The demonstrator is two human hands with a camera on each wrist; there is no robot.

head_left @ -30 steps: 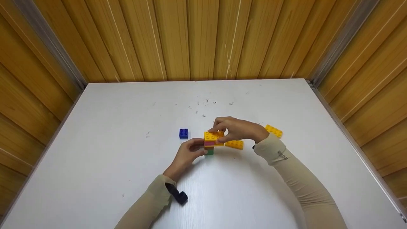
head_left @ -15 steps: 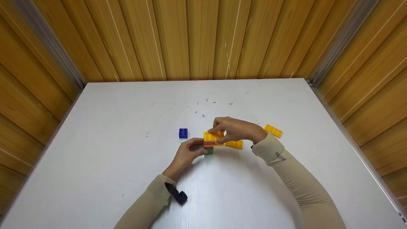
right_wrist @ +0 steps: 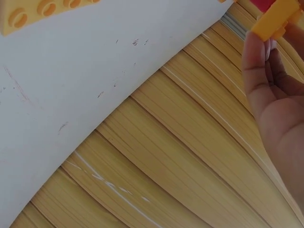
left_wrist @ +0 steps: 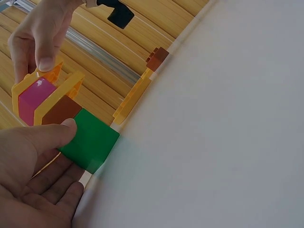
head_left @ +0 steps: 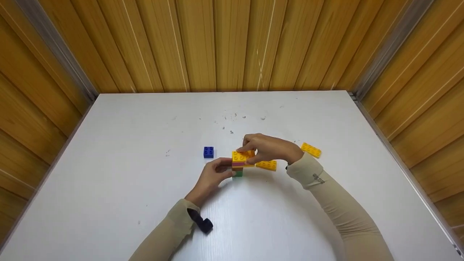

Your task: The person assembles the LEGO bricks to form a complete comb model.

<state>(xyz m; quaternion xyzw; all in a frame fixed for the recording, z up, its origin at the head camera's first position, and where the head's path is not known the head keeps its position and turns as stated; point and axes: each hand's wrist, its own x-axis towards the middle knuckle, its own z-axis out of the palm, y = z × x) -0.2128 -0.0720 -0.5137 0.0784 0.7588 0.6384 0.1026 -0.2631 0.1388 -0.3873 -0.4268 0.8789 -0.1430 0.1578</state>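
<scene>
One brick stack (left_wrist: 65, 112); left hand (head_left: 210, 177) grips low, right hand (head_left: 271, 147) high.

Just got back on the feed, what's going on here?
A person is handling a brick stack with both hands. The left hand holds its lower part, green and brown, while the right hand pinches the top yellow plate, above a magenta brick. A blue brick stands apart on the left; two more yellow plates lie to the right.
</scene>
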